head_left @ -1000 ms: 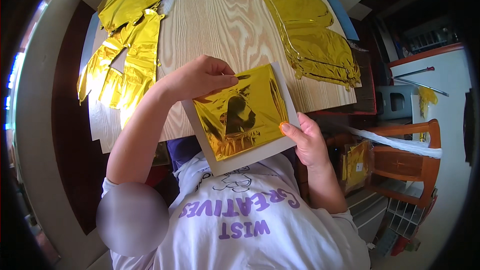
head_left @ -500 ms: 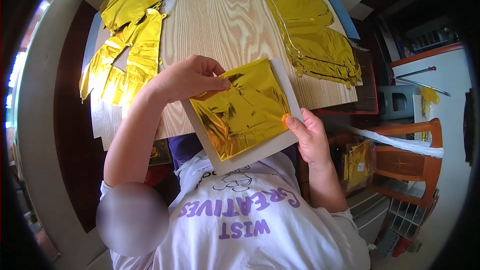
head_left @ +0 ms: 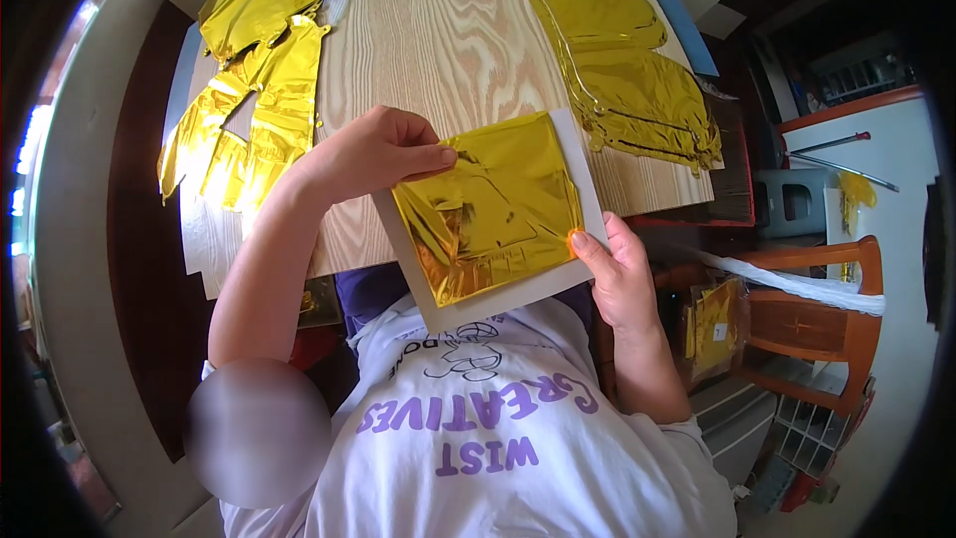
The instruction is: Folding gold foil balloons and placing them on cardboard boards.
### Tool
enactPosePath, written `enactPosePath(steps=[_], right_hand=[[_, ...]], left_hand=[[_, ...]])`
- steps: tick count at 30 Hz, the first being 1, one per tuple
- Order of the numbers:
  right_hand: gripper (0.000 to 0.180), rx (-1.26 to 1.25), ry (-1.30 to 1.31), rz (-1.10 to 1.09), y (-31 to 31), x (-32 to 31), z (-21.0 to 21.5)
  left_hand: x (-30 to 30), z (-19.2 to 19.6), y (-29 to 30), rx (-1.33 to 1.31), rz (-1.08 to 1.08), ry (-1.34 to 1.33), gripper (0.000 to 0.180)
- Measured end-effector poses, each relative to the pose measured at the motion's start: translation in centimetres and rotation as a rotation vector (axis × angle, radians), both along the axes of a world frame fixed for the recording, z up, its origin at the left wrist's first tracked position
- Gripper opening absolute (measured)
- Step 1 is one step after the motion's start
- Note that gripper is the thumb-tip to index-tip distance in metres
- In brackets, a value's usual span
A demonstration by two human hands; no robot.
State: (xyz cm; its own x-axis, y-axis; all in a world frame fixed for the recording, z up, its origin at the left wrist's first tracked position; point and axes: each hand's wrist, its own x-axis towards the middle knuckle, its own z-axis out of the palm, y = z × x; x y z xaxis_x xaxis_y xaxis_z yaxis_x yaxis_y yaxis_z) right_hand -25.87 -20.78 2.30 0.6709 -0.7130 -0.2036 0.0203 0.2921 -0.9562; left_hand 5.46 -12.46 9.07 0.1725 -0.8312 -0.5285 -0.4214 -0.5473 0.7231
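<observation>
We see a light wood-grain desk (head_left: 438, 50) in a cluttered room, with a wooden chair (head_left: 817, 329) off to our right and gold foil balloon pieces (head_left: 254, 110) lying flat on the desk's left side, more gold foil shapes (head_left: 622, 70) along its right. The gold foil sheet (head_left: 493, 204) sits on a white card (head_left: 503, 299), both held tilted over the desk's near edge, just above our lap. Left hand (head_left: 373, 149) comes in over the desk, wrist bent, fingers curled together with the thumb pinching the sheet's upper left corner. Right hand (head_left: 622, 274) grips the card's right edge from below, thumb pressed on top at the foil's lower right corner, fingers wrapped underneath and out of sight. Risks as we judge them: the foil is already creased, so a hard pull from the left hand could tear it or crumple it further; if the right thumb slackens, the sheet could slide off the card; the card is only half supported by the desk, so it could tip and drop toward our lap.
</observation>
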Motion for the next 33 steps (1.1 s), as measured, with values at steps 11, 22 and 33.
enactPosePath(steps=[11, 22, 33], right_hand=[[0.026, 0.152, -0.051, 0.022, -0.3, 0.1, 0.0], [0.031, 0.136, -0.047, 0.046, -0.1, -0.7, -0.2], [0.035, -0.030, -0.219, -0.051, 1.4, -0.9, 6.3]], left_hand=[[1.7, -1.9, 2.5, -0.062, 0.109, 0.249, 0.023], [-0.6, -2.7, 4.2, -0.166, 0.288, 0.229, 0.038], [-6.1, 4.6, 6.6, -0.986, 0.467, 0.222, 0.071]])
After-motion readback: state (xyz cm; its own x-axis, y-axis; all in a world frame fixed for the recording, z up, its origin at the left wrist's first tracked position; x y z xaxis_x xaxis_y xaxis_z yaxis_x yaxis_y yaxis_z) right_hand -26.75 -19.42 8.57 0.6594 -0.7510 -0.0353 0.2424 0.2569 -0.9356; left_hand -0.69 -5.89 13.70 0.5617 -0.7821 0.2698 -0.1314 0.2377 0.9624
